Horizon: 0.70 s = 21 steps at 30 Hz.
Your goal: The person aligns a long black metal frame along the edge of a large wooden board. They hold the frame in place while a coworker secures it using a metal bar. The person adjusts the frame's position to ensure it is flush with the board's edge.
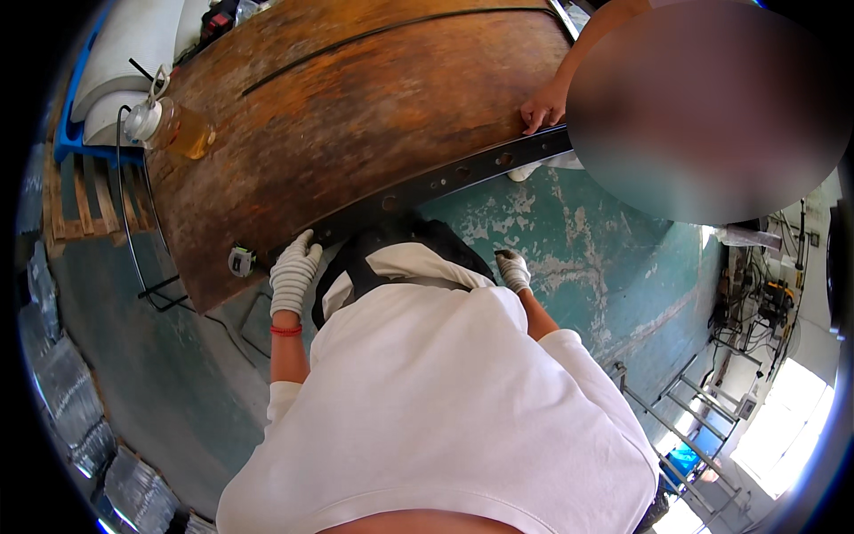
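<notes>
A long black metal bar with round holes lies along the near edge of the brown wooden table. My left hand, in a white knitted glove, is at the bar's left end, fingers stretched forward and touching it. Beside that hand, a tape measure sits near the table's corner. My right hand, gloved too, hangs low at my right side, away from the bar. Its fingers are curled, with something small and dark at the tips that I cannot make out. Another person's bare hand rests at the bar's far right part.
A jar of amber liquid lies at the table's left side. A thin black rod crosses the far tabletop. Left of the table are a wooden pallet and wrapped bundles. Metal racks stand at the right.
</notes>
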Available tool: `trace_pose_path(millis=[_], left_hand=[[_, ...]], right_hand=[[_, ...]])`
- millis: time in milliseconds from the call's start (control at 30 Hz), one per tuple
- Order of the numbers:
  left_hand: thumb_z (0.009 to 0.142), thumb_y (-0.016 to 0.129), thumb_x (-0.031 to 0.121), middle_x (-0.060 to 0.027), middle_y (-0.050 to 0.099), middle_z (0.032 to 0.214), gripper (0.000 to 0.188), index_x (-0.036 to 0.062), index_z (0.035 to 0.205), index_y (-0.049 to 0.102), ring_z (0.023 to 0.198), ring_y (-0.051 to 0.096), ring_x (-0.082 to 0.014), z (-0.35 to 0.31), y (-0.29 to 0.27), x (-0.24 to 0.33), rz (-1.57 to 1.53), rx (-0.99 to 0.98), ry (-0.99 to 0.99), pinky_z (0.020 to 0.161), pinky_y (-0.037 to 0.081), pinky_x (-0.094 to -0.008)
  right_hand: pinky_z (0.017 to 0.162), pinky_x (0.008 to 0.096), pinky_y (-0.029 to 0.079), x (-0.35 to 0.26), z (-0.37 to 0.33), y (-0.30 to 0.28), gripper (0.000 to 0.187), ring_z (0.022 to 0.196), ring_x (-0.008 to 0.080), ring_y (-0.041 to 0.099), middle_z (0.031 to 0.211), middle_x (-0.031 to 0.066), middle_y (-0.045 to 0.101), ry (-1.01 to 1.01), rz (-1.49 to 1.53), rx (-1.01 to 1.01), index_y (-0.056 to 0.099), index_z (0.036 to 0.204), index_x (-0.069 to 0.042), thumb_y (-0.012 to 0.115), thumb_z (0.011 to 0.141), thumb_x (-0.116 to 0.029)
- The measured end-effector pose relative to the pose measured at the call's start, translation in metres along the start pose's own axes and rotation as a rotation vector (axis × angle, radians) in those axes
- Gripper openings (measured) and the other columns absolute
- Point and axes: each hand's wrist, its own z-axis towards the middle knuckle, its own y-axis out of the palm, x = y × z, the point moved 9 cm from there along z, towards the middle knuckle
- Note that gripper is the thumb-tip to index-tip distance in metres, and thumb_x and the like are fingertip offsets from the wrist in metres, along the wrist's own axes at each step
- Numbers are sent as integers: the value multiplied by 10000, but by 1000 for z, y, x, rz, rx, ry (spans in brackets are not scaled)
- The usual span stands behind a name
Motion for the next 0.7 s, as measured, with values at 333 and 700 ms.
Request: trace_pose_path(millis=[333,700], left_hand=[[788,554,255,-107,590,1046,425,164,1201,512,999,547,-279,-3,-21,37,22,203,237,871,422,-374],[691,621,173,-130,357,1345,723,80,1337,312,1260,314,-307,11,39,179,376,187,756,1044,229,-432]], right_hand=[[869,343,428,-92,8,-80,403,1013,303,554,1080,146,591,-176,-64,262,552,1150,-113,524,774,-258],[1052,495,169,-236,70,-189,865,1319,287,212,1432,108,197,-443,-912,503,133,1401,-111,592,668,-84]])
